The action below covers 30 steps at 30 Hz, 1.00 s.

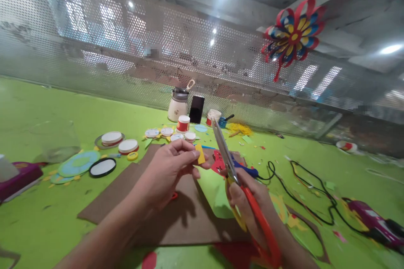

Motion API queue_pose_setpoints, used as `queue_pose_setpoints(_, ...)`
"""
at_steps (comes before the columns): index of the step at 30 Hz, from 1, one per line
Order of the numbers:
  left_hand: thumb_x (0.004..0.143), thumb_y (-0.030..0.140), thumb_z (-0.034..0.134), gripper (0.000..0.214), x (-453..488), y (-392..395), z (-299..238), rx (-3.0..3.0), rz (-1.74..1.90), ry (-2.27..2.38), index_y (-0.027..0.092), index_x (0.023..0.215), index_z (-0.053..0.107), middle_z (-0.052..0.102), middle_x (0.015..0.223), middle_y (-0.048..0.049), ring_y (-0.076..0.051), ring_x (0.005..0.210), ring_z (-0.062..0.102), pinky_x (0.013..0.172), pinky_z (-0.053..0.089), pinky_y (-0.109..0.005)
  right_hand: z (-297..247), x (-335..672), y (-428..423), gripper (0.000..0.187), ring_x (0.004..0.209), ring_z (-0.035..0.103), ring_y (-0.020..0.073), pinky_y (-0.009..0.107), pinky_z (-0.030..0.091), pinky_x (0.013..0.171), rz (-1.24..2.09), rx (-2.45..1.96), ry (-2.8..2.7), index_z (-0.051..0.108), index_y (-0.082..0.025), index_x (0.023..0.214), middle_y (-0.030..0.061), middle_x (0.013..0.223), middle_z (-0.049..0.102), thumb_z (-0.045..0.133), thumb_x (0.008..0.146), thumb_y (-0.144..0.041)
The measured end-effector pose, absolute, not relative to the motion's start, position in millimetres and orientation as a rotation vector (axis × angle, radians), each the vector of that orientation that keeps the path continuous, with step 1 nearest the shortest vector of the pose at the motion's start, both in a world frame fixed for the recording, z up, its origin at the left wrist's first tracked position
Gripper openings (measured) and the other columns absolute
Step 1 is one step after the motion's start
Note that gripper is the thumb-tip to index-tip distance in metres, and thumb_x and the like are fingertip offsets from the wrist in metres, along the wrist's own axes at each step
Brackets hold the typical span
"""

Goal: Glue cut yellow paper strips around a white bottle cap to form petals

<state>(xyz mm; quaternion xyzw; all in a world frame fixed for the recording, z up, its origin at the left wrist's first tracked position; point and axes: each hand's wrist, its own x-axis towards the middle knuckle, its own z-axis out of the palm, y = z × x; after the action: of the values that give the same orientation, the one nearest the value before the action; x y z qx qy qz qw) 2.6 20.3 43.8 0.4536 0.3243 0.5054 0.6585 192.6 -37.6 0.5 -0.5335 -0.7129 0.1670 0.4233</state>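
Note:
Between the thumb and fingers of my left hand is a small yellow piece of paper, held above a brown cardboard sheet. My right hand grips a pair of scissors with red and yellow handles, fingers in the loops. The blades point up and away, apart from the yellow piece, and look nearly closed. Just beyond them lie a red paper shape and a blue-handled tool with a black cord. Light green paper sits under the scissors on the cardboard.
Round white lids and a blue paper disc lie at left. A jug, a phone and small tubs stand at the back. At right are a black cord and a purple device. Paper scraps litter the green table.

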Motion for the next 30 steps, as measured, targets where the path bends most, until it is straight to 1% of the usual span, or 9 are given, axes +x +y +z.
queue_pose_setpoints(3, 0.070, 0.022, 0.074, 0.018, 3, 21, 41, 1.059, 1.048, 0.754, 0.016, 0.071, 0.057, 0.063, 0.061, -0.0001, -0.010, 0.055, 0.057, 0.046, 0.040, -0.018, 10, 197, -33, 0.042, 0.059, 0.052, 0.0145, 0.025, 0.042, 0.053, 0.587, -1.293, -1.714, 0.058, -0.018, 0.110, -0.0002, 0.066, 0.054, 0.045, 0.090, -0.053)
queue_pose_setpoints(5, 0.072, 0.022, 0.073, 0.016, 3, 21, 39, 1.049, 0.995, 0.751, 0.017, 0.074, 0.058, 0.061, 0.062, 0.0007, -0.009, 0.054, 0.054, 0.047, 0.038, -0.018, 16, 198, -32, 0.041, 0.061, 0.052, 0.0147, 0.025, 0.043, 0.054, 0.702, -1.238, -1.677, 0.056, -0.017, 0.110, 0.0003, 0.068, 0.054, 0.047, 0.091, -0.051)
queue_pose_setpoints(7, 0.074, 0.024, 0.072, 0.014, 4, 20, 36, 1.063, 0.936, 0.738, 0.017, 0.076, 0.060, 0.061, 0.064, 0.0007, -0.008, 0.054, 0.053, 0.049, 0.037, -0.018, 21, 198, -31, 0.037, 0.064, 0.054, 0.0151, 0.027, 0.046, 0.058, 0.782, -1.215, -1.618, 0.055, -0.017, 0.110, 0.0012, 0.072, 0.056, 0.050, 0.090, -0.048)
queue_pose_setpoints(10, 0.077, 0.028, 0.070, 0.013, 6, 19, 33, 1.190, 0.853, 0.745, 0.018, 0.076, 0.063, 0.059, 0.060, 0.0014, -0.008, 0.051, 0.049, 0.048, 0.035, -0.019, 26, 196, -32, 0.035, 0.068, 0.058, 0.0153, 0.029, 0.048, 0.063, 0.788, -1.187, -1.549, 0.054, -0.018, 0.111, 0.0020, 0.079, 0.059, 0.056, 0.088, -0.044)
queue_pose_setpoints(14, 0.076, 0.034, 0.069, 0.017, 11, 14, 33, 1.392, 0.744, 0.780, 0.017, 0.075, 0.069, 0.052, 0.053, 0.0019, -0.010, 0.048, 0.043, 0.045, 0.029, -0.020, 28, 195, -33, 0.032, 0.070, 0.058, 0.0137, 0.027, 0.048, 0.062, 0.786, -1.092, -1.572, 0.054, -0.020, 0.113, 0.0012, 0.084, 0.059, 0.059, 0.086, -0.037)
queue_pose_setpoints(18, 0.075, 0.031, 0.069, 0.014, 16, 10, 37, 1.441, 0.672, 0.798, 0.017, 0.072, 0.070, 0.054, 0.056, 0.0009, -0.011, 0.052, 0.044, 0.049, 0.032, -0.020, 22, 197, -32, 0.033, 0.068, 0.056, 0.0115, 0.025, 0.048, 0.061, 0.856, -1.008, -1.633, 0.053, -0.023, 0.116, -0.0008, 0.083, 0.057, 0.062, 0.085, -0.028)
queue_pose_setpoints(21, 0.076, 0.031, 0.067, 0.016, 18, 9, 38, 1.478, 0.649, 0.845, 0.016, 0.071, 0.070, 0.056, 0.058, 0.0000, -0.011, 0.055, 0.045, 0.050, 0.032, -0.020, 15, 197, -32, 0.035, 0.066, 0.056, 0.0112, 0.025, 0.048, 0.061, 0.815, -1.036, -1.665, 0.053, -0.024, 0.117, -0.0014, 0.081, 0.057, 0.064, 0.084, -0.024)
queue_pose_setpoints(26, 0.075, 0.035, 0.069, 0.020, 20, 11, 30, 1.403, 0.709, 0.875, 0.016, 0.075, 0.067, 0.055, 0.057, 0.0009, -0.011, 0.053, 0.046, 0.049, 0.032, -0.020, 9, 192, -33, 0.031, 0.061, 0.053, 0.0100, 0.024, 0.046, 0.057, 0.778, -1.068, -1.567, 0.052, -0.025, 0.116, -0.0027, 0.079, 0.056, 0.061, 0.085, -0.027)
queue_pose_setpoints(30, 0.075, 0.033, 0.072, 0.019, 23, 11, 23, 1.159, 0.769, 0.809, 0.015, 0.072, 0.064, 0.061, 0.065, -0.0007, -0.010, 0.058, 0.052, 0.054, 0.040, -0.019, 8, 187, -33, 0.026, 0.064, 0.055, 0.0111, 0.026, 0.047, 0.061, 0.685, -1.110, -1.436, 0.053, -0.025, 0.112, -0.0025, 0.080, 0.056, 0.057, 0.087, -0.028)
